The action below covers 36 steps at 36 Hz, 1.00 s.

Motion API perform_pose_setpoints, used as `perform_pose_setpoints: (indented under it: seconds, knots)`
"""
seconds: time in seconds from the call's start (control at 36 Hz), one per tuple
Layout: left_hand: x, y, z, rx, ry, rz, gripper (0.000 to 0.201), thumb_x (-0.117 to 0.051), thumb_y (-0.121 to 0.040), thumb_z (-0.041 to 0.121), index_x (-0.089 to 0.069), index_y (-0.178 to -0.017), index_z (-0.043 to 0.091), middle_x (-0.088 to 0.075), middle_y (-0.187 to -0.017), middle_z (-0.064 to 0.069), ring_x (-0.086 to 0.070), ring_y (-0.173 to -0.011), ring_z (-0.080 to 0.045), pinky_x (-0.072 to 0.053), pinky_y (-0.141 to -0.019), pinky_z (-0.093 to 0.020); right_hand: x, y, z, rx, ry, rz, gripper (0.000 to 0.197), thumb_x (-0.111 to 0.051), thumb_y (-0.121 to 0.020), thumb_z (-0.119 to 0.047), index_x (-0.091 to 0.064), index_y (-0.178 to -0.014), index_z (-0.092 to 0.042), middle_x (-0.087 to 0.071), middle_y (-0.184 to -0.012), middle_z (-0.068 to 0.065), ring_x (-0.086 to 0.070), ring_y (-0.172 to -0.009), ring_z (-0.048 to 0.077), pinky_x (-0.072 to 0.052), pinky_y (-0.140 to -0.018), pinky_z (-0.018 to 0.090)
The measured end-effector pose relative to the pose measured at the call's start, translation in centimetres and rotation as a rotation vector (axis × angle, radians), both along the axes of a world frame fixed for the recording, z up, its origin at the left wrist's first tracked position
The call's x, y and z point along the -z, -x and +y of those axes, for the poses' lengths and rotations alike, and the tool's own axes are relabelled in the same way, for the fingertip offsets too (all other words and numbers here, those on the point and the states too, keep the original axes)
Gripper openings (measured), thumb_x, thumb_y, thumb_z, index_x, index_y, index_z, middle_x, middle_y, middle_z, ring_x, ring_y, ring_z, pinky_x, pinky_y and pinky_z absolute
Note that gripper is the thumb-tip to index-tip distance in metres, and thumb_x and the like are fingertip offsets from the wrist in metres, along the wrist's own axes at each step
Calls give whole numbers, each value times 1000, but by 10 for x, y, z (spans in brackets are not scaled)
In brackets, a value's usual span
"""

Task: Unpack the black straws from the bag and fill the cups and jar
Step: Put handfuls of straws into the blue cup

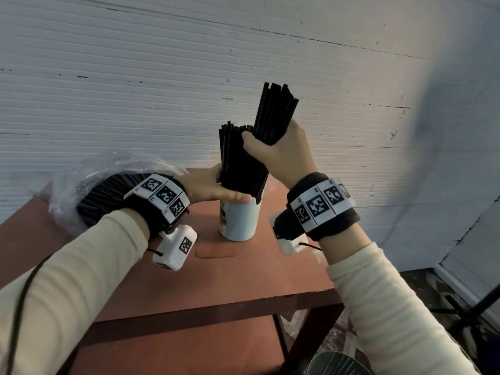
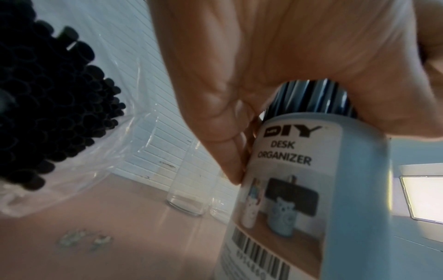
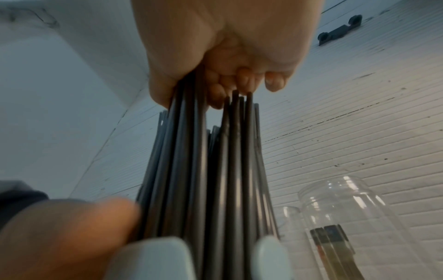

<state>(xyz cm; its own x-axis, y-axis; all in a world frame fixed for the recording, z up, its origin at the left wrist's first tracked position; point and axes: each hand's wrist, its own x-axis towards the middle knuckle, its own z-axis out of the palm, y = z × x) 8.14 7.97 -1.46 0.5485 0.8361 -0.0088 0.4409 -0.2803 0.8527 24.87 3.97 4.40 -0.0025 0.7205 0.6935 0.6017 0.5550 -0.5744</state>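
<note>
Gripping a fistful of thin black plastic straws [image 1: 273, 117] in a closed grip, the right hand [image 1: 278, 155] holds them above the pale blue cylindrical cup [image 1: 238, 220], their lower ends dropping into its mouth among straws already standing there. Left hand [image 1: 208, 185] curls its thumb and fingers round that cup's rim and the straws at it, steadying it on the reddish-brown surface [image 1: 230, 277]. Behind the left wrist lies the clear plastic bag [image 1: 81, 182] packed with more straws, and a clear glass jar [image 3: 347, 217] stands near the cup.
</note>
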Motion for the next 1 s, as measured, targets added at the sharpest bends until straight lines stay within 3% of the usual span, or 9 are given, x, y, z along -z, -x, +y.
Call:
perform_pose_setpoints:
  seconds: [0.11,0.28,0.33,0.42,0.53,0.58,0.72,0.83,1.0]
  knots:
    - [1,-2,-5,17,23,-40,110,-88,-53,45,-34,-146,21,-56,-135,7,-52,-125,-5,-46,-103,-28,7,6,0,108,-33,-123,35,-67,-79,-40,-38,-61,-28,-44,-63,-15,-44,-87,16,-42,-86,42]
    - [12,3,0,-39,43,-28,119,-93,-44,56,-35,-144,30,-57,-135,9,-53,-127,-12,-44,-107,-43,14,7,2,145,-57,-196,39,-48,-78,-58,-56,-78,-20,-53,-88,-4,-46,-94,22,-33,-87,31]
    - [15,3,0,-52,33,-43,120,-94,-43,57,-34,-144,32,-58,-134,10,-54,-126,-13,-45,-107,-43,12,4,-1,120,-78,-202,40,-54,-81,-55,-60,-87,-16,-53,-94,-1,-45,-97,19,-33,-93,34]
    - [15,2,-1,-63,12,-29,118,-92,-45,55,-33,-145,30,-58,-133,11,-53,-125,-11,-45,-107,-41,7,0,-10,55,-79,-115,36,-68,-84,-40,-58,-103,-12,-52,-98,-5,-41,-97,10,-38,-95,38]
    - [12,-1,-5,-73,-18,0,117,-88,-44,54,-33,-144,28,-56,-132,11,-52,-124,-11,-44,-108,-40,-5,-2,-18,-3,-157,36,62,-72,-81,-39,-44,-130,-14,-52,-122,-1,-51,-110,14,-44,-90,26]
    - [12,-1,-6,-77,-28,-3,114,-86,-45,54,-35,-143,27,-57,-131,11,-52,-124,-11,-44,-108,-40,-12,-1,-20,-20,-247,49,61,-70,-85,-31,-41,-135,-12,-50,-127,3,-52,-112,15,-45,-90,23]
    - [13,-2,-11,-108,-39,-21,111,-87,-47,50,-36,-143,27,-57,-130,10,-53,-123,-12,-44,-108,-41,-17,-1,-16,-7,-401,-5,22,-59,-90,-8,-64,-110,0,-60,-112,8,-59,-102,15,-53,-85,34]
    - [14,-3,-14,-140,-26,-44,115,-89,-47,48,-33,-145,28,-56,-133,8,-53,-123,-13,-44,-107,-41,-12,-4,-13,-34,-357,37,18,-60,-88,-2,-68,-105,-1,-63,-105,5,-61,-96,8,-54,-85,29]
    - [12,-6,-15,-161,-23,-69,94,-89,-67,21,-34,-143,23,-55,-132,4,-52,-123,-15,-44,-106,-40,-2,-4,-13,-52,-349,51,18,-60,-88,-2,-70,-103,-2,-64,-112,5,-62,-102,9,-54,-88,32]
